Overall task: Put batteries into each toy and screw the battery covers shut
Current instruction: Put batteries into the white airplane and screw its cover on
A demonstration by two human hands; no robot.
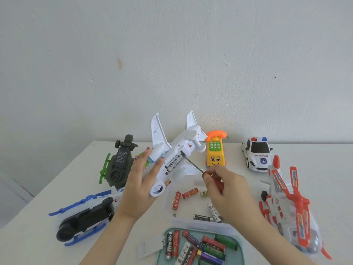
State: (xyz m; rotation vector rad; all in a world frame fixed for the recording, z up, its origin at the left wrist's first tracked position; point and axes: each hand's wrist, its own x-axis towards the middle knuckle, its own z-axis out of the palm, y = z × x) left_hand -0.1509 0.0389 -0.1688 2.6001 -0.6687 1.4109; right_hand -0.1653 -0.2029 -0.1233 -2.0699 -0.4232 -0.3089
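Observation:
My left hand (140, 180) holds a white toy airplane (175, 150) belly-up above the table, its battery bay open with batteries showing inside. My right hand (227, 190) grips a red-handled screwdriver (193, 165); its dark shaft points up-left and its tip sits at the far end of the open bay. A white battery cover (150, 245) lies on the table by the tray's left edge. Loose batteries (176, 200) lie below the plane.
A teal tray (160, 255) with several batteries sits at the near edge. A green helicopter (118, 161) and a blue-and-black helicopter (84, 217) lie at left. A yellow phone car (214, 153), police car (257, 153) and orange helicopter (288, 203) are at right.

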